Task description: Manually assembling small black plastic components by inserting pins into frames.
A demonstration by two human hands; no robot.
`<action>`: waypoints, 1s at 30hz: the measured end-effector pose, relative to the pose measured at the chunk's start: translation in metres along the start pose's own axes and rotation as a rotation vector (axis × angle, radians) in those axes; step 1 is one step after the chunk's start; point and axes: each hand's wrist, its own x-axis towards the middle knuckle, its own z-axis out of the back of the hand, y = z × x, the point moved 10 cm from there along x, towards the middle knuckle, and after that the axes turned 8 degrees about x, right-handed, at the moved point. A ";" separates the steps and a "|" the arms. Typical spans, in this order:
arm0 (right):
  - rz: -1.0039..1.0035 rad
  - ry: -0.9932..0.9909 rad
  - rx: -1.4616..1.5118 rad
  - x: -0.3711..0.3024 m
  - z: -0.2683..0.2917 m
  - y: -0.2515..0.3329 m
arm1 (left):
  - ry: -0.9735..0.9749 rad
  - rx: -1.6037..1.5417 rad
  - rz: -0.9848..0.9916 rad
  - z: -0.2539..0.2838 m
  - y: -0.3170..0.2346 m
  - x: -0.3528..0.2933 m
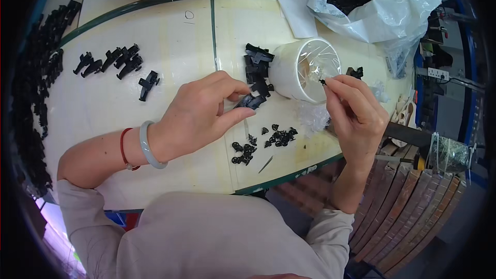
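My left hand (199, 111) grips a black plastic part (253, 102) between thumb and fingers, close to a column of similar black parts (257, 67). Over the right rim of a white tub (285, 72) lined with clear film, my right hand (359, 111) pinches a tiny black piece (323, 81). Its exact shape is too small to tell. Two little heaps of small round black pieces (281, 136) lie on the table between my hands, nearer to me. Beside them is a thin pointed sliver (266, 163).
Several black parts (126, 58) form a loose group at the table's left, with a long dark pile (49, 72) along the left edge. At the back right sits a white plastic bag (403, 10) with dark contents. Stacked flat boards (408, 212) stand below right.
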 end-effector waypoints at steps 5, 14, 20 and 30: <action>0.014 0.016 -0.011 0.001 -0.002 0.000 | -0.030 0.007 -0.018 0.000 0.000 0.002; -0.111 -0.035 0.244 -0.005 0.011 -0.002 | -0.019 0.064 -0.050 0.014 0.001 0.001; -0.036 -0.034 0.376 -0.025 -0.011 0.038 | 0.306 -0.762 0.558 -0.008 0.027 -0.031; 0.078 -0.030 0.524 -0.034 -0.060 0.059 | 0.361 -1.089 0.540 -0.017 0.020 -0.047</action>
